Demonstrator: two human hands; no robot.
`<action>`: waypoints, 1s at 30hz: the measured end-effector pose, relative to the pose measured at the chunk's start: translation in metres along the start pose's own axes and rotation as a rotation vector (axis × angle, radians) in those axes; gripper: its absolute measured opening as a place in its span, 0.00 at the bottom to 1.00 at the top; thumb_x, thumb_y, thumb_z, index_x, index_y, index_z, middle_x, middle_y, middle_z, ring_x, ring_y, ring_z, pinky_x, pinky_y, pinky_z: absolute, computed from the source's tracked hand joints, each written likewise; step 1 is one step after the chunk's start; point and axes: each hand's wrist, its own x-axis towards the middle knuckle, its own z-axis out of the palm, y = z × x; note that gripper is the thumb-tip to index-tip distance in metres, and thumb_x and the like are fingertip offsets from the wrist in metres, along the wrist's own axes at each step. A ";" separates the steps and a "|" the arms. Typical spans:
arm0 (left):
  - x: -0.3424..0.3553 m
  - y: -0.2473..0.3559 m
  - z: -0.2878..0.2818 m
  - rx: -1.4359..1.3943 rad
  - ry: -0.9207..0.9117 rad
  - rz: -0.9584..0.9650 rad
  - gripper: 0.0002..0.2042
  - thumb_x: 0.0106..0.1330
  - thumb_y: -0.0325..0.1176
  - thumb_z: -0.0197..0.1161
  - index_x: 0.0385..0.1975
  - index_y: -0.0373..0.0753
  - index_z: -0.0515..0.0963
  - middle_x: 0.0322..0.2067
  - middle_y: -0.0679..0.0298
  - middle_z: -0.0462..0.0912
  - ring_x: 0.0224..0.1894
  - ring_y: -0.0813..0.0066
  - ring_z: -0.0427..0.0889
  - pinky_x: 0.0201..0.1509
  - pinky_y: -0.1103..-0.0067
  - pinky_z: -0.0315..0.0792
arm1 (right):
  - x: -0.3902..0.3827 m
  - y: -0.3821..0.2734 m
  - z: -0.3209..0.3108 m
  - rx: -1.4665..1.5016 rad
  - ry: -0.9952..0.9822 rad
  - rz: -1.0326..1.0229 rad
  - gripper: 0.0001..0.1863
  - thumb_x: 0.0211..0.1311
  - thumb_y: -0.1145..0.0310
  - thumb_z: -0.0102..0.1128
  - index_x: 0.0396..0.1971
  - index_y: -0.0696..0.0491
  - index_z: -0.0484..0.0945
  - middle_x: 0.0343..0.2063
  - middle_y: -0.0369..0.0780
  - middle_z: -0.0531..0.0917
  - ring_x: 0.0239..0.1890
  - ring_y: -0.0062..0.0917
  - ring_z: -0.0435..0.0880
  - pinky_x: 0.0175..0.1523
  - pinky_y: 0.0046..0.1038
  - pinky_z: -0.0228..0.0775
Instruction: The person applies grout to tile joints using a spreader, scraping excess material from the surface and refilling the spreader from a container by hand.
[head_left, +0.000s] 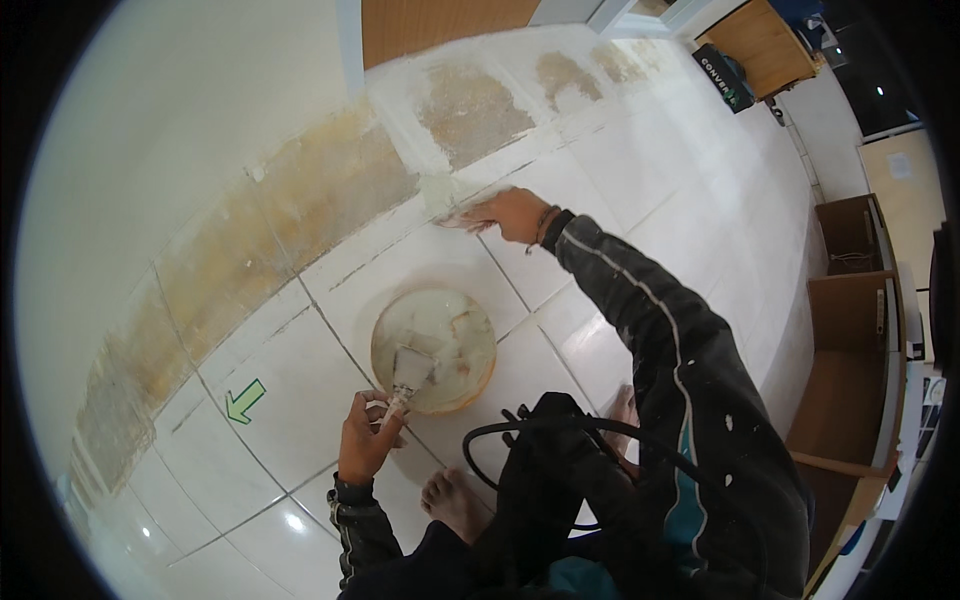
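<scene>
My left hand (370,437) is closed round the handle of a putty knife (408,374). Its blade rests over the round bucket (488,372), which holds pale, lumpy filler paste (450,330) and stands on the floor in front of me. Farther out, my right hand (510,213) reaches to the foot of the wall, fingers bent and smeared white. By its fingertips lies a pale, flat patch (440,190); whether that is a blade or wet filler I cannot tell. What the right fingers grip is hidden.
Bare, yellowish-brown patches (300,200) run along the low wall. White tiles (270,440) cover the floor, with a green arrow (245,400) at left. A black cable (520,427) crosses by my knees. Wooden shelving (850,370) stands right; a black box (724,78) lies far right.
</scene>
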 end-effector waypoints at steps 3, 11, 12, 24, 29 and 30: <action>-0.013 -0.010 0.002 -0.053 0.014 0.004 0.16 0.62 0.31 0.60 0.44 0.34 0.63 0.28 0.58 0.82 0.19 0.79 0.78 0.19 0.82 0.72 | 0.000 -0.010 -0.041 0.139 -0.094 0.319 0.33 0.39 0.80 0.52 0.52 0.39 0.77 0.41 0.41 0.83 0.47 0.37 0.79 0.51 0.37 0.72; 0.005 -0.049 0.002 -0.072 0.081 -0.043 0.13 0.59 0.28 0.57 0.40 0.37 0.62 0.24 0.61 0.79 0.16 0.82 0.72 0.16 0.82 0.70 | 0.093 0.005 -0.002 0.131 0.068 0.406 0.31 0.41 0.76 0.54 0.50 0.38 0.78 0.36 0.44 0.84 0.42 0.36 0.82 0.49 0.36 0.74; 0.013 -0.049 -0.001 -0.073 0.087 -0.047 0.13 0.59 0.28 0.57 0.40 0.37 0.62 0.24 0.61 0.79 0.16 0.82 0.72 0.16 0.82 0.70 | 0.104 0.001 0.002 0.055 0.047 0.391 0.29 0.42 0.76 0.54 0.49 0.37 0.79 0.35 0.43 0.84 0.40 0.36 0.83 0.47 0.35 0.74; 0.076 -0.035 0.018 -0.045 0.056 -0.027 0.12 0.60 0.28 0.57 0.39 0.38 0.62 0.23 0.62 0.78 0.17 0.82 0.71 0.18 0.83 0.69 | 0.025 0.092 0.016 0.133 0.040 0.128 0.26 0.41 0.79 0.55 0.43 0.39 0.82 0.39 0.36 0.84 0.40 0.35 0.82 0.44 0.33 0.74; 0.084 -0.037 0.036 -0.085 0.061 -0.036 0.12 0.59 0.27 0.56 0.39 0.37 0.61 0.23 0.61 0.77 0.16 0.82 0.70 0.17 0.83 0.68 | 0.011 0.114 0.025 0.208 0.352 0.296 0.26 0.45 0.79 0.53 0.44 0.36 0.82 0.37 0.37 0.84 0.37 0.35 0.82 0.43 0.33 0.75; 0.087 -0.037 0.040 -0.083 0.063 -0.039 0.12 0.59 0.27 0.56 0.39 0.37 0.61 0.23 0.61 0.77 0.16 0.82 0.70 0.17 0.83 0.68 | 0.011 0.117 0.026 0.214 0.411 0.302 0.26 0.46 0.79 0.53 0.45 0.37 0.82 0.36 0.37 0.85 0.37 0.36 0.83 0.43 0.33 0.75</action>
